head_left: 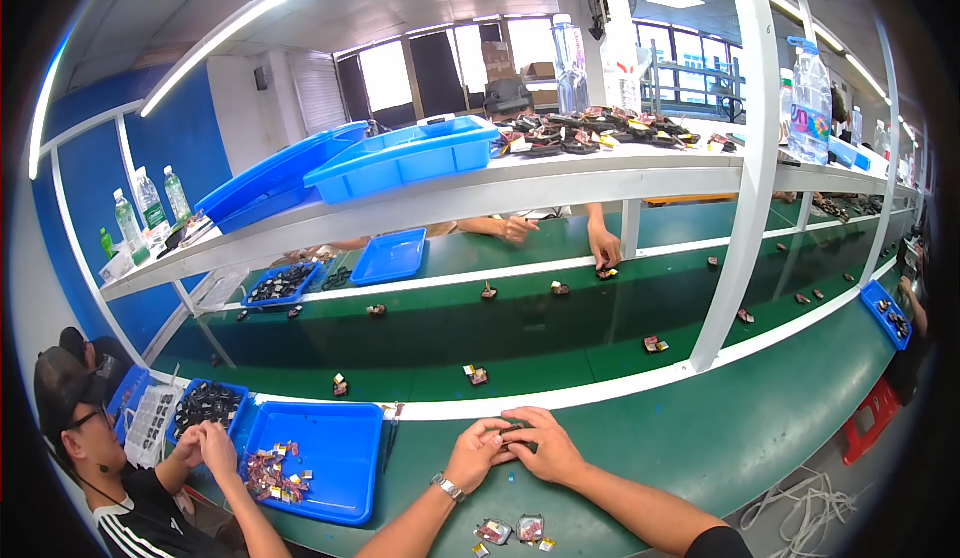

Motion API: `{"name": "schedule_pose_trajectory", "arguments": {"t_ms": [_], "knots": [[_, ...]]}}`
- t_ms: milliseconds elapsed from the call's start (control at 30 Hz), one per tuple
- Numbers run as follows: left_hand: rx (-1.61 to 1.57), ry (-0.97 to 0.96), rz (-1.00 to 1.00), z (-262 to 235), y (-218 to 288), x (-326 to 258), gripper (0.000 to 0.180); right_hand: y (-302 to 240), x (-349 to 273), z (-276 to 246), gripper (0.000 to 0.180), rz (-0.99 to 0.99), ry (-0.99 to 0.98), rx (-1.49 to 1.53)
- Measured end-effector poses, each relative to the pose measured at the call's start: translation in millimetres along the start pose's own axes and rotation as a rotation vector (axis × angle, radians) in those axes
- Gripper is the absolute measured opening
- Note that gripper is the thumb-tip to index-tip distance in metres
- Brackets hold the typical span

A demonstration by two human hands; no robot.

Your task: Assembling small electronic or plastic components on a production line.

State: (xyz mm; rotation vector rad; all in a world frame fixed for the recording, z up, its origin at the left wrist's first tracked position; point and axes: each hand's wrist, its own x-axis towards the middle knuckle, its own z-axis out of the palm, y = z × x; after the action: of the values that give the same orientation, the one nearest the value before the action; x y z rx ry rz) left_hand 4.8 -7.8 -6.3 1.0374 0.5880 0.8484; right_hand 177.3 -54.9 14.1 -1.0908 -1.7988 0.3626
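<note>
small dark part (520,432) sits low in the frame, just right of centre, pinched between both hands on the green worktop (700,438) beside the white strip at the belt's near edge; most of it is hidden by fingers. left hand (478,450), with a wristwatch (449,487) on its wrist, curls its fingers onto the part from the left. right hand (545,445) covers it from the right and above, fingers bent around it. both hands are clenched on the part and touch each other.

below them, at the bottom edge, a few small red-and-silver packets (510,531) lie on the worktop. left of the hands a blue tray (340,458) holds a heap of small coloured pieces in its lower left corner. beyond the white strip, the green conveyor belt (560,343) carries scattered small components across the middle of the frame. in the lower left corner another person (110,478) bends over a tray of dark parts (205,403). across the belt, above centre, another person's hands (604,250) rest on its far edge.
</note>
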Motion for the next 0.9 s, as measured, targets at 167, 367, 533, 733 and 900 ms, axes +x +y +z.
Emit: {"name": "schedule_pose_trajectory", "arguments": {"t_ms": [167, 367, 533, 733, 900], "knots": [[-0.037, -0.019, 0.024, -1.3, -1.3, -1.6, 0.024, 0.1, -0.9, 1.7, 0.017, -0.005, 0.060, -0.095], [-0.041, -0.016, 0.029, 0.7, -3.1, -1.7, 0.023, 3.9, -2.1, 5.3, 0.017, 0.041, 0.065, -0.036], [0.016, 0.020, 0.038, 3.9, 0.6, -0.1, 0.024, 0.5, -2.0, 6.5, 0.019, 0.031, 0.041, -0.018], [-0.041, 0.025, 0.015, 3.2, -0.2, -3.6, 0.025, -5.8, 0.1, 1.9, 0.017, -0.040, 0.091, -0.097], [-0.073, 0.014, 0.009, 2.9, -0.4, -1.8, 0.025, -0.3, 3.4, 0.8, 0.016, -0.185, 0.156, -0.173]]}}
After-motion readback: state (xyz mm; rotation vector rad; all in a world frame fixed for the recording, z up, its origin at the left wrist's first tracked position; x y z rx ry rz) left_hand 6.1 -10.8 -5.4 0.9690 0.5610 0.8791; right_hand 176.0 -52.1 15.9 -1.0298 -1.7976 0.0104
